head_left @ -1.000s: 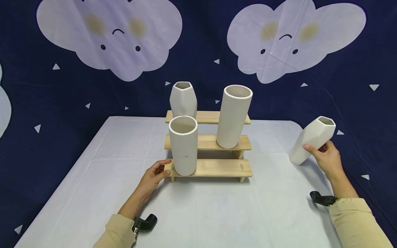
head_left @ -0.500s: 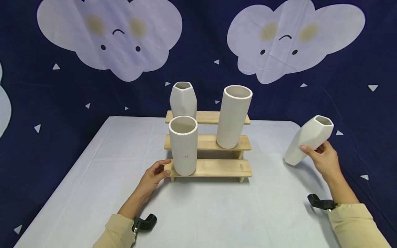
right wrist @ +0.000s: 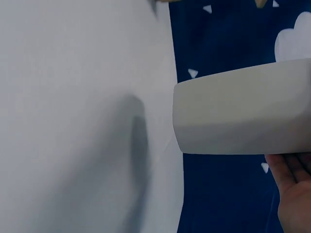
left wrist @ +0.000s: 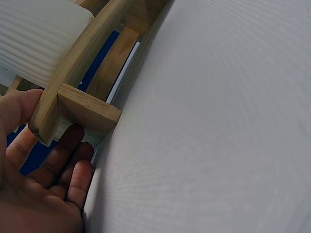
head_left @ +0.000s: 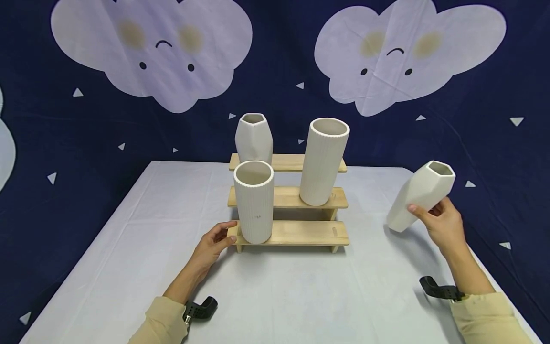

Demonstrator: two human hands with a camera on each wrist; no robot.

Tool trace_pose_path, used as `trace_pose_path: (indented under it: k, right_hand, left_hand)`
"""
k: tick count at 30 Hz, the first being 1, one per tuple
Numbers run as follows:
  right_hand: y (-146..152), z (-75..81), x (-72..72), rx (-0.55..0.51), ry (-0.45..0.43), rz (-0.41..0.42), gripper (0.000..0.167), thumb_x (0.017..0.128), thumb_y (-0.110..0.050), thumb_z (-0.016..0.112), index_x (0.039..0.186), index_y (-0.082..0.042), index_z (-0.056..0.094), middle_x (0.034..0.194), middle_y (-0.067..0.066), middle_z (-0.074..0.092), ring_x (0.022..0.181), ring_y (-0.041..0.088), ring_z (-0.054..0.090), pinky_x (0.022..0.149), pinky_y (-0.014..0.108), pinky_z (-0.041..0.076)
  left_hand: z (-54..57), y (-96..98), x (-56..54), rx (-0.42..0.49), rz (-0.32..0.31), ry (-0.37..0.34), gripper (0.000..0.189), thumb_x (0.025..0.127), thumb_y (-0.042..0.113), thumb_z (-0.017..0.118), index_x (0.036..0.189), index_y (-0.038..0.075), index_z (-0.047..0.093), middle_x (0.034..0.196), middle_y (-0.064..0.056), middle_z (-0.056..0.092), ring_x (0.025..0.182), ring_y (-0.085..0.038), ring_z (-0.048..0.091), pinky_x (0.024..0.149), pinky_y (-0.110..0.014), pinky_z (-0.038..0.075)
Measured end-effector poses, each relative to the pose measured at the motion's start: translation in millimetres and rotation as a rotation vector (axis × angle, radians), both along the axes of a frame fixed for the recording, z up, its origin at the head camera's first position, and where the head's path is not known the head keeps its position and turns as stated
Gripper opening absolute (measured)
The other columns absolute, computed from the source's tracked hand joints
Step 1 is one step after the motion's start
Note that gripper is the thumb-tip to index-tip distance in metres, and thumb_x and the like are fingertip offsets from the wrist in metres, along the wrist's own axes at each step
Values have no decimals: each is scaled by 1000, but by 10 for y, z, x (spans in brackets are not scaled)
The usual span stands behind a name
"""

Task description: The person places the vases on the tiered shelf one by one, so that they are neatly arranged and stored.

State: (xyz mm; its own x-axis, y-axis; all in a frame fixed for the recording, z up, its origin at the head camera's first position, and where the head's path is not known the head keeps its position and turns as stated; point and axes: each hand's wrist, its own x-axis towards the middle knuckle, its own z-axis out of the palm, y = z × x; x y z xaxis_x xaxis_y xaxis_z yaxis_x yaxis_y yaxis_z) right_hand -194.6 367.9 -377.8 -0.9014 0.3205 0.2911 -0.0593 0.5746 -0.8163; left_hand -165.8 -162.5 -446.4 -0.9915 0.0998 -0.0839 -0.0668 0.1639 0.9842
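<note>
My left hand (head_left: 207, 249) grips the left end of the bottom step of a three-tier wooden display stand (head_left: 307, 232). In the left wrist view, its thumb lies by the step's upper edge and the other fingers (left wrist: 73, 138) curl underneath, beside the leg. Over the right side of the table, my right hand (head_left: 445, 227) holds a white faceted vase (head_left: 418, 196) around its lower right side. This vase leans, mouth up and to the right; in the right wrist view its base stands apart from the shadow on the cloth.
A ribbed white cylindrical vase (head_left: 256, 210) stands on the bottom step at left, partly hiding a faceted vase (head_left: 253, 138) on the top step. A taller ribbed vase (head_left: 323, 165) occupies the middle step's right side. White cloth (head_left: 309, 296) covers the table before a dark blue backdrop (head_left: 283, 57).
My right hand has carried the faceted vase a little to the left, toward the stand. My left hand and the stand with its vases have stayed put.
</note>
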Motion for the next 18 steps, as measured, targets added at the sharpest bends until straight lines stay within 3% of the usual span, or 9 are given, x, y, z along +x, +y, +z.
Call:
trace_pose_path:
  k: [8, 18]
  right_hand:
    - [-192, 79, 119, -47, 50, 37, 57, 81, -19, 75, 132, -14, 50, 99, -27, 53, 91, -12, 51, 74, 3, 42]
    - [-387, 169, 271, -22, 30, 46, 62, 81, -20, 75, 135, -15, 47, 104, -23, 54, 93, -12, 51, 74, 3, 42]
  left_hand:
    - [-7, 1, -3, 10, 3, -2, 48, 88, 21, 66, 134, 14, 51, 123, -13, 52, 104, -13, 49, 85, -20, 44]
    - [-15, 2, -11, 16, 7, -4, 48, 88, 21, 66, 133, 14, 51, 120, -11, 52, 103, -12, 49, 85, -21, 44]
